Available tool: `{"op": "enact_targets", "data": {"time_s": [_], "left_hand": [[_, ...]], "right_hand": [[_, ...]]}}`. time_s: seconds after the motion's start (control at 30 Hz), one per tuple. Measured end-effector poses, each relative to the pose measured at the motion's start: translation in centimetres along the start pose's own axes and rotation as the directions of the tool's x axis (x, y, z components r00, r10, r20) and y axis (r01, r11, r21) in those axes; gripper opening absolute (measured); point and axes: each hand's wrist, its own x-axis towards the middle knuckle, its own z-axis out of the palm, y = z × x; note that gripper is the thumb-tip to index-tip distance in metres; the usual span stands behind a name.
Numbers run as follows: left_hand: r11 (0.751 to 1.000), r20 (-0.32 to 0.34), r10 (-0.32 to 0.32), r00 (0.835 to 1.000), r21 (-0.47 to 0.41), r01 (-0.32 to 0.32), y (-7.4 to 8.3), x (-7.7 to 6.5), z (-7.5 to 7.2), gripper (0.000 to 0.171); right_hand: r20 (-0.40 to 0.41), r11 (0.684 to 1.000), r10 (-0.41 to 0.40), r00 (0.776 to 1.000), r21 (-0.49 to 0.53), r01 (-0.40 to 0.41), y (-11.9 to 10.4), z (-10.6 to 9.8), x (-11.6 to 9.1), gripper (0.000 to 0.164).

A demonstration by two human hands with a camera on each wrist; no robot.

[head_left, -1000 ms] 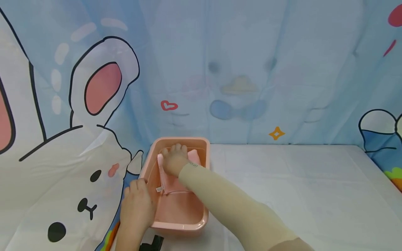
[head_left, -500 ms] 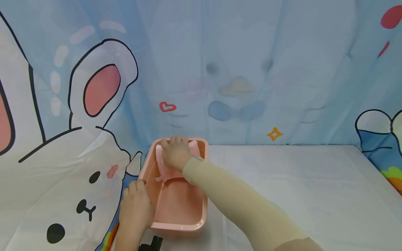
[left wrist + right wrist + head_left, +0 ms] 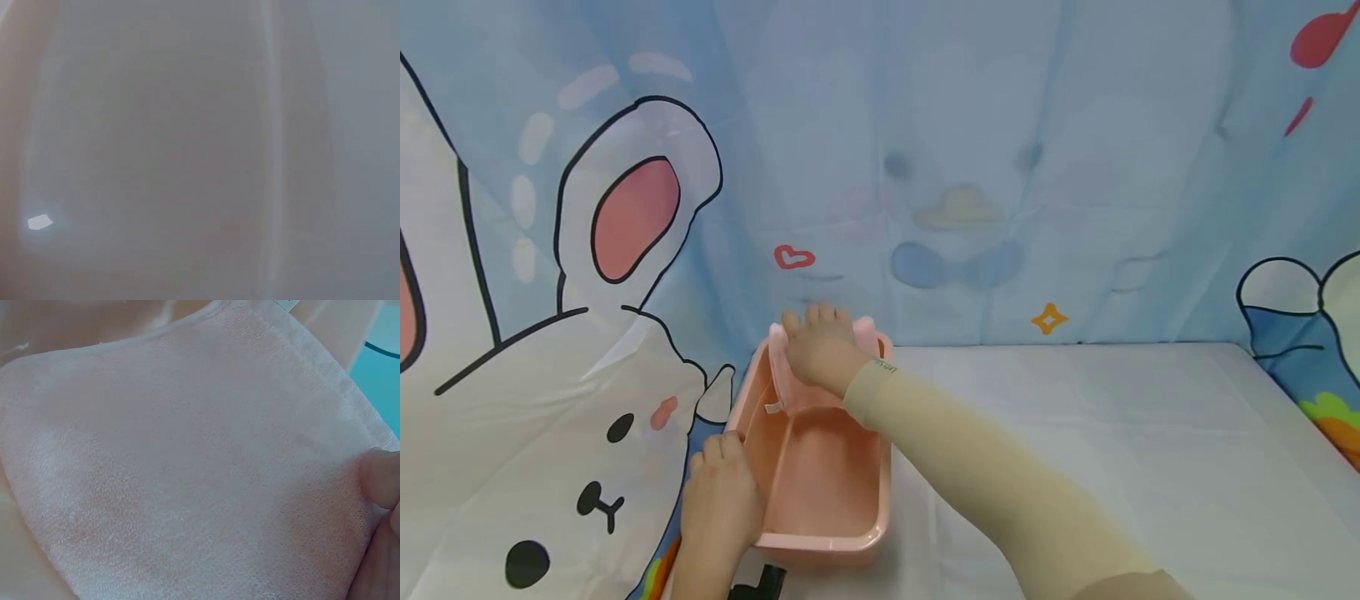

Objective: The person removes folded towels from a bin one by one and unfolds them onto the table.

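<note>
A pink basin (image 3: 820,543) stands near the left end of the white table. My left hand (image 3: 721,496) grips its left rim. Over the far end of the basin, my right hand (image 3: 826,350) holds a small pink towel (image 3: 808,397), whose upper part is raised above the rim. Thumb and fingers (image 3: 380,478) pinch the terry cloth towel (image 3: 187,456) at its edge in the right wrist view. A white tag (image 3: 773,408) sticks out on the towel's left side. Up close and blurred, the basin wall (image 3: 156,144) fills most of the left wrist view.
A blue cartoon curtain (image 3: 962,167) hangs right behind the basin, and a white rabbit print (image 3: 550,467) lies along the left. White table surface (image 3: 1060,417) stretches to the right. A black object (image 3: 763,583) shows at the bottom edge.
My right hand has lifted the towel up and away toward the far rim, exposing more of the basin's bottom. The left hand stays on the rim; the view shifts slightly.
</note>
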Motion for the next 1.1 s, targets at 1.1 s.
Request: {"op": "enact_targets", "data": {"time_s": [1.1], "left_hand": [[0.999,-0.004,0.031,1.0,-0.018,-0.031,-0.1,-0.2,-0.3,0.04]], "right_hand": [[-0.117,0.981,0.104,0.988,0.176,-0.082,9.4,-9.2,-3.6,0.038]]}}
